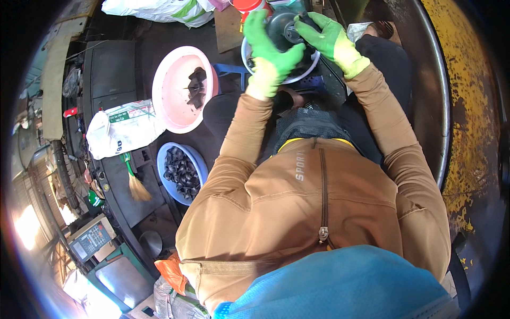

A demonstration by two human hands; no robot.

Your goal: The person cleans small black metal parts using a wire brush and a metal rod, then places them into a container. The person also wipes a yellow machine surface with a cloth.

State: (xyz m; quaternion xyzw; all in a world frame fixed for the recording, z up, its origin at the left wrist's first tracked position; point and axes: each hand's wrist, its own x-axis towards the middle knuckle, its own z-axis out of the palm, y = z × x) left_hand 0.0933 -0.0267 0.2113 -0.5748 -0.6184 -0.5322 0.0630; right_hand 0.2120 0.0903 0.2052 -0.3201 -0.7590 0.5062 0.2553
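My left hand (268, 50), in a green and yellow glove, is at the top middle with its fingers stretched upward and the thumb spread to the right. Between it and my right hand (332, 40), gloved alike, is a black dome-shaped part (277, 29) with a ringed opening. Closed fingers of my right hand pinch dark material at the part's right side. Whether my left palm touches the dome, I cannot tell. Below both hands is a white-rimmed basin (297, 81) with black pieces in it, partly hidden by the gloves.
To the left stand a pink basin (175, 119) with dark scraps and a blue basin (169, 195) full of black pieces. A blue stool (229, 69), white sack (125, 130) and hand broom (138, 186) are nearby. A rusty yellow machine side (462, 106) borders the right.
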